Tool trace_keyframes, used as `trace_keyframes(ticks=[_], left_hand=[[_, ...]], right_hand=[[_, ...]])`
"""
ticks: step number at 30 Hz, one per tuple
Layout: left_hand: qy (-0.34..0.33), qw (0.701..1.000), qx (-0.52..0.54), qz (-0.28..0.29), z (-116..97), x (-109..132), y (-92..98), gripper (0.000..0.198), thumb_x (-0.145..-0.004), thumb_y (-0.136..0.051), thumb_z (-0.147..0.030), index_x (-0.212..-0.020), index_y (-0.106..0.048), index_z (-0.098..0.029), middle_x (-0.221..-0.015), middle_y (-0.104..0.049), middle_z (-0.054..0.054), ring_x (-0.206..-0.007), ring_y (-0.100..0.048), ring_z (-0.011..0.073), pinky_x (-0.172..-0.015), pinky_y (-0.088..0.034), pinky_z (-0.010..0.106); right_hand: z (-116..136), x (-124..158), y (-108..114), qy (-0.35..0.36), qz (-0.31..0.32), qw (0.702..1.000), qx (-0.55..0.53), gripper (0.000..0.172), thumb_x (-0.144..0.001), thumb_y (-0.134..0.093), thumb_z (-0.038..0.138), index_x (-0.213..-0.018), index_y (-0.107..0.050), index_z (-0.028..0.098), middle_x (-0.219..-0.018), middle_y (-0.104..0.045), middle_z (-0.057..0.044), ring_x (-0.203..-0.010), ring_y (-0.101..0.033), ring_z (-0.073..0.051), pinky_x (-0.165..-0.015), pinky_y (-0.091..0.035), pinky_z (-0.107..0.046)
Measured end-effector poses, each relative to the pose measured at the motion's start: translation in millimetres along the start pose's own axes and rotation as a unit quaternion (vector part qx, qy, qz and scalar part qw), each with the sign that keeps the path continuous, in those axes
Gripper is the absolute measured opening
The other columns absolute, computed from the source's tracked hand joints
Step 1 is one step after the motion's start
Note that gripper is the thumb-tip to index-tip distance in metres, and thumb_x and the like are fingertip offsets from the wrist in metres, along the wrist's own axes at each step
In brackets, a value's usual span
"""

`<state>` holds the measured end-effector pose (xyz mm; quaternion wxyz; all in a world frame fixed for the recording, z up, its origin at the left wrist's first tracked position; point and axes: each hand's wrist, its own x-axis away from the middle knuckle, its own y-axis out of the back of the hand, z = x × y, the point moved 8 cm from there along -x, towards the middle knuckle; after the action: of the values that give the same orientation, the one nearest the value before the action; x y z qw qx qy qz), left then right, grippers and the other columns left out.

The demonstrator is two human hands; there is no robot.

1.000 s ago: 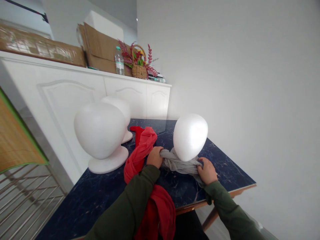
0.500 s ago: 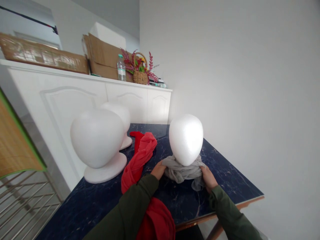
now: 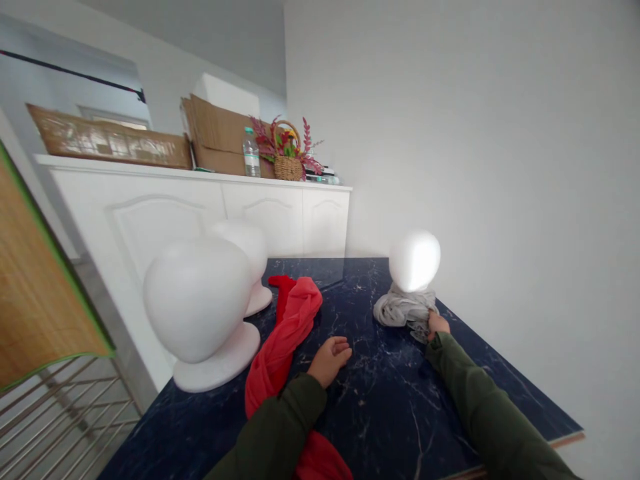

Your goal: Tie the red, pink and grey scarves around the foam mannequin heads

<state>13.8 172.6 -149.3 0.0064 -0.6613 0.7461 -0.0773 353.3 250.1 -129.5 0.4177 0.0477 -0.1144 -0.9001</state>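
Observation:
On the right of the dark blue marbled table point(image 3: 380, 413) stands a white mannequin head point(image 3: 414, 261) with a grey scarf point(image 3: 404, 308) wound around its neck. My right hand point(image 3: 439, 325) is closed on the scarf's right side, its fingertips partly hidden by the cloth. Over the middle of the table is my left hand point(image 3: 331, 360), holding nothing, with its fingers loosely bent and apart. Just left of it a long red scarf point(image 3: 285, 333) lies twisted along the table, passing partly under my left sleeve.
Two more white mannequin heads, a near one point(image 3: 197, 300) and a farther one point(image 3: 250, 250), stand on the left. Behind the table a white cabinet point(image 3: 165, 220) carries cardboard boxes, a water bottle point(image 3: 251, 153) and a flower basket point(image 3: 289, 167). A metal rack point(image 3: 75, 413) is at lower left.
The mannequin head with the grey scarf has moved away and to the right, with my right hand at the scarf. My left hand has let go of the scarf and drawn back.

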Motion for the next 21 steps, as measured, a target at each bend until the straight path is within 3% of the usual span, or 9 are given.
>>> trace_keyframes(ticks=[6, 11, 17, 21], left_hand=[[-0.015, 0.999, -0.044, 0.020, 2, -2, -1.6, 0.036, -0.064, -0.065, -0.026, -0.094, -0.050, -0.012, -0.100, -0.057, 0.013, -0.088, -0.056, 0.0180, -0.072, -0.045, 0.029], [-0.032, 0.997, -0.071, 0.025, 3, -4, -2.0, 0.032, -0.066, -0.062, -0.023, -0.093, -0.050, -0.012, -0.098, -0.058, 0.012, -0.090, -0.055, 0.0180, -0.076, -0.044, 0.030], [-0.060, 0.991, -0.119, 0.018, -1, -2, -5.7, 0.027, -0.068, -0.056, -0.019, -0.093, -0.051, -0.012, -0.092, -0.059, 0.011, -0.083, -0.057, 0.0168, -0.074, -0.045, 0.031], [-0.126, 0.970, -0.206, -0.021, -20, 5, -3.8, 0.021, -0.071, -0.050, -0.018, -0.091, -0.054, -0.014, -0.089, -0.060, 0.008, -0.080, -0.057, 0.0164, -0.072, -0.045, 0.030]], right_hand=[[9, -36, 5, 0.004, -0.061, 0.998, 0.028, 0.031, -0.076, -0.041, 0.034, -0.082, -0.060, 0.010, -0.076, -0.062, -0.018, -0.062, -0.059, -0.020, -0.052, -0.045, -0.029], [4, -53, 4, 0.046, -0.125, 0.990, 0.044, 0.028, -0.071, -0.045, 0.030, -0.083, -0.061, 0.011, -0.084, -0.062, -0.018, -0.071, -0.058, -0.023, -0.064, -0.045, -0.033], [2, -54, 4, 0.100, -0.188, 0.976, 0.049, 0.041, -0.068, -0.045, 0.030, -0.098, -0.056, 0.005, -0.095, -0.060, -0.018, -0.084, -0.054, -0.024, -0.078, -0.040, -0.036], [11, -46, 8, 0.135, -0.201, 0.969, 0.047, 0.048, -0.066, -0.047, 0.031, -0.105, -0.054, 0.005, -0.103, -0.057, -0.017, -0.095, -0.050, -0.026, -0.086, -0.036, -0.036]])
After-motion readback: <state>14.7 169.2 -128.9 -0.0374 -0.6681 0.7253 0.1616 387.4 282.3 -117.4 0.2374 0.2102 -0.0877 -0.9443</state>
